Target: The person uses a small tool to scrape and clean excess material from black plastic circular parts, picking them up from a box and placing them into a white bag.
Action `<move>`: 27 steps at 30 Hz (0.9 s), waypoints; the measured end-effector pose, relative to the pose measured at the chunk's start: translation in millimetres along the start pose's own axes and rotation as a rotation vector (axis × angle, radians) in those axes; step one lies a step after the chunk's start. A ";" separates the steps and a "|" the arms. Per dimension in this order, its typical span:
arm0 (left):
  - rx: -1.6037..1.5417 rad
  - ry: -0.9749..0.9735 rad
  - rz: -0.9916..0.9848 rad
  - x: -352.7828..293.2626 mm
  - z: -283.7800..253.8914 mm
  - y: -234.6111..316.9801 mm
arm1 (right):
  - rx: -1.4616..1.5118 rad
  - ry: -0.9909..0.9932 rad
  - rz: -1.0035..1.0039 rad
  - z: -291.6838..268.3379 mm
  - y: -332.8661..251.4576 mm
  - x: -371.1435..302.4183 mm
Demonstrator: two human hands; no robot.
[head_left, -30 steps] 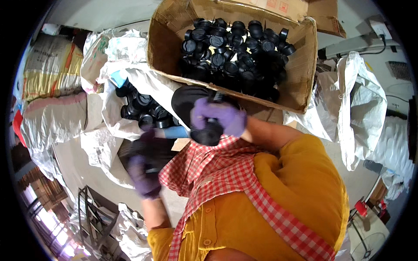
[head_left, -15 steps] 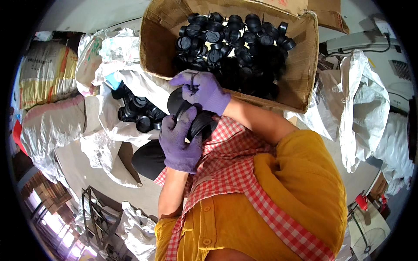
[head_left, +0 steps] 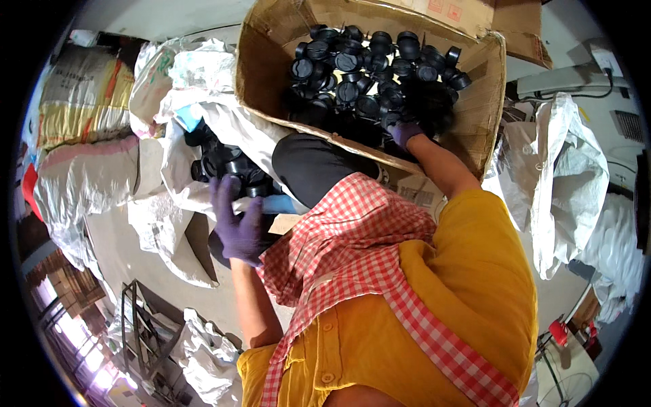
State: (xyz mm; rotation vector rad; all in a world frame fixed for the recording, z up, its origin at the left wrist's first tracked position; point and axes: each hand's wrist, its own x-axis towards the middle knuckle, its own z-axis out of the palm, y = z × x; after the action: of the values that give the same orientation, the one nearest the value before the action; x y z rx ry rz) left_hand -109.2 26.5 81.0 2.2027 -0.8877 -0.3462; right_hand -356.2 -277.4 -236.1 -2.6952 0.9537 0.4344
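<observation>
The right hand, gloved in purple, was reached into the cardboard box, low among the black round caps heaped inside. Its fingers were buried in the caps, so whether they were spread or closed on one could not be told. The left hand, also in a purple glove, was held lower, beside a white sack that lay open with more black parts inside it. Its fingers were spread wide and nothing was gripped by them; a dark object lay just under the palm. A red-and-white checked cloth was draped over a yellow shirt. Other white sacks were piled to the right.
</observation>
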 end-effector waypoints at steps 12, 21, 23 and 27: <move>-0.561 -0.138 -0.038 -14.9 31.2 35.2 | 1.033 0.280 -0.022 -222.9 -1.1 -45.2; -1.164 -0.178 -0.272 -23.6 33.2 50.5 | 1.267 0.097 -0.241 -221.5 -145.4 -112.8; -1.135 -0.088 -0.295 -31.9 24.2 34.8 | 1.041 0.453 -0.364 -260.8 -150.6 -131.6; -1.315 -0.081 -0.447 -50.5 25.7 21.9 | 0.695 0.512 -0.873 -283.4 -175.9 -146.9</move>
State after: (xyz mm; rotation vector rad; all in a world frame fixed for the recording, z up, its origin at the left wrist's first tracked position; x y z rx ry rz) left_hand -169.0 36.7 77.6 1.0974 -0.0454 -0.9127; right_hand -297.1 -154.2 101.7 -2.2545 -0.0839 -0.6575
